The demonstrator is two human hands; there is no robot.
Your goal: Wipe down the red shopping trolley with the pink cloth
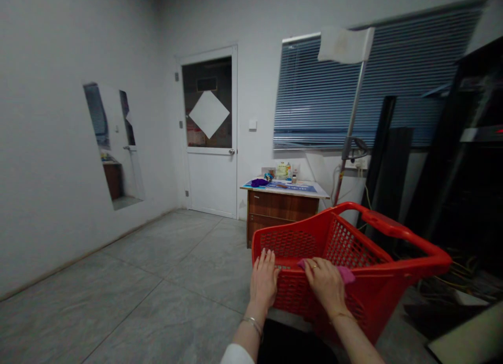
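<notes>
In front of me stands a red plastic shopping cart (291, 228) with mesh-like perforated sides. My left hand (264, 283) is at the near left corner of its rim, fingers curled over the top edge and thumb along the near side. A pink cloth (346, 274) is bunched under my right hand (324, 281), which presses it onto the near rim with the fingers closed around it. Cloth shows on both sides of that hand. The cart's handle (393, 227) rises on the right. Its underside is hidden from view.
Behind the cart is a brown cabinet (283, 206) bearing a purple cloth (259, 183) and small containers. A pole with a white flag (346, 43) leans near the window blinds (314, 97). Dark panels (389, 180) crowd the right. A white door (212, 183) is at the back.
</notes>
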